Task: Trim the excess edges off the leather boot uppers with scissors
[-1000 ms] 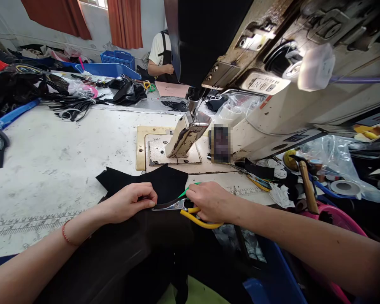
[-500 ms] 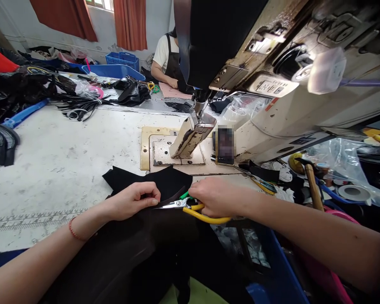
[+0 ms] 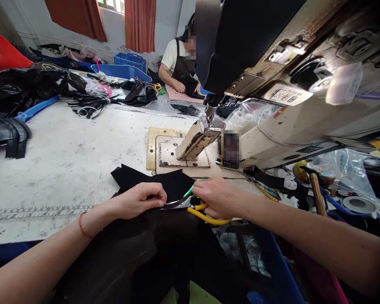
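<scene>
My right hand (image 3: pixel 217 196) is closed round scissors (image 3: pixel 205 216) with yellow and green coated handles. Their metal blades point left along the edge of a black piece of material (image 3: pixel 155 183) at the table's front. A thin dark strip (image 3: pixel 177 202) curves over the blades toward my left hand (image 3: pixel 150 199). Thumb and fingers of that hand are pinched on the black material close to the blade tips. Where exactly the blades meet the material is hard to make out.
A post-bed sewing machine (image 3: pixel 202 131) rises beyond my hands, with a phone (image 3: pixel 231 150) beside it. Black strips (image 3: pixel 85 105) and bags lie at the back left. A co-worker (image 3: pixel 180 71) sits across the table. A blue bin (image 3: pixel 281 261) stands low at right.
The view has shifted, so the scene sits further right. The scissors' green handle has swung up, away from the yellow one, and the dark strip now bows over the blades.
</scene>
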`<state>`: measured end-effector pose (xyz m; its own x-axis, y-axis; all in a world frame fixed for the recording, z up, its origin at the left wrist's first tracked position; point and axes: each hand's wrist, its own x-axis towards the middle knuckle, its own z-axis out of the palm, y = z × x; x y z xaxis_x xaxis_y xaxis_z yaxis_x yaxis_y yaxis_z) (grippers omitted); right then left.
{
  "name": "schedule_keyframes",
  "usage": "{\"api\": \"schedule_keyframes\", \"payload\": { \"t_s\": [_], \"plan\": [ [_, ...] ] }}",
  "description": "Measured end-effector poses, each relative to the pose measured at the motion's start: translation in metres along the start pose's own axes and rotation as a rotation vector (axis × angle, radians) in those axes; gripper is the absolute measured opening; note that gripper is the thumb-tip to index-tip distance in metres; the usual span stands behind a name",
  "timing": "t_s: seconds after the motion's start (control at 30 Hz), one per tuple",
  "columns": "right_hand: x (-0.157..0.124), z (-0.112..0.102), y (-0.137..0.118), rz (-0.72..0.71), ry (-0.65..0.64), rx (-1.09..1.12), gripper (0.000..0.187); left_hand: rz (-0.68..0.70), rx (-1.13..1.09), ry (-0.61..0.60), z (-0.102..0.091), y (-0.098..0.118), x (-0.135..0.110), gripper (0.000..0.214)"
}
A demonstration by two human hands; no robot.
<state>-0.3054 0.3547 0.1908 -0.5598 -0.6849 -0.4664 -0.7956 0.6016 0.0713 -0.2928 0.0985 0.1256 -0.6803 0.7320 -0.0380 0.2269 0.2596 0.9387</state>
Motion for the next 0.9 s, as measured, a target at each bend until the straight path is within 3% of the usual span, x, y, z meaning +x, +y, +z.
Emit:
{"api": "schedule_keyframes", "payload": {
  "t_s": [0.3,0.47,0.67,0.9],
  "plan": [
    [0.008,-0.005,0.003,-0.061,-0.059,0.050,0.014,0.034,-0.011,0.021,0.002,-0.003,0.000,0.018],
    [0.003,-0.001,-0.001,-0.034,-0.013,0.032,0.012,0.030,-0.026,0.044,0.003,-0.002,0.000,0.018],
    [0.005,-0.011,0.000,-0.023,0.000,-0.001,0.011,0.035,-0.063,0.050,0.003,-0.002,0.000,0.017],
    [0.013,0.003,0.017,-0.108,0.054,-0.058,0.010,0.060,-0.120,0.077,0.002,-0.001,-0.002,0.016]
  ]
}}
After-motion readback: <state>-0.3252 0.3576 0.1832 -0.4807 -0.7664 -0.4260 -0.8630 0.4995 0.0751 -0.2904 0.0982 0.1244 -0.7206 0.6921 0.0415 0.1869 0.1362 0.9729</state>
